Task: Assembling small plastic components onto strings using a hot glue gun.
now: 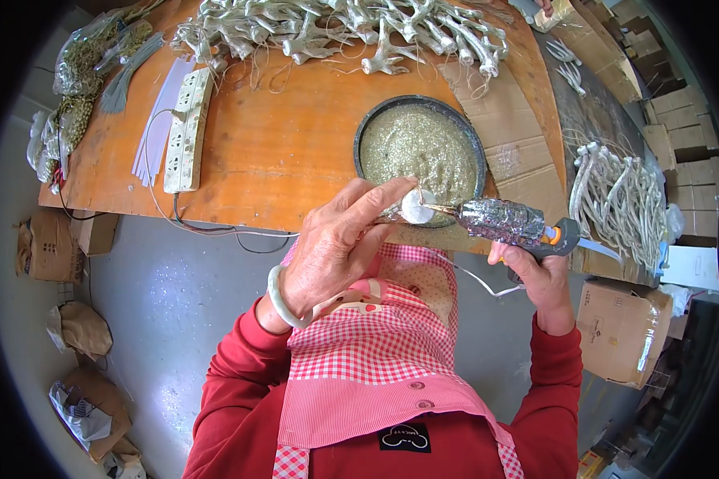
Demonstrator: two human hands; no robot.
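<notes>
My left hand (339, 239) pinches a small silvery branch-shaped piece with a round white end (416, 206), held over the near rim of a round black tray of gold glitter (420, 148). My right hand (535, 275) grips a hot glue gun (511, 223) whose barrel is wrapped in crinkled foil. Its nozzle points left and touches the white round end. A pale bangle sits on my left wrist. Both sleeves are red, above a pink checked apron.
On the orange wooden table (280, 152) lie a heap of silver glittered antler-like branches (335, 28) at the back, a white power strip (188, 128) at left and bags of gold trim (80, 80). More silver branches (615, 199) lie at right. Cardboard boxes (623, 327) and bags stand on the floor.
</notes>
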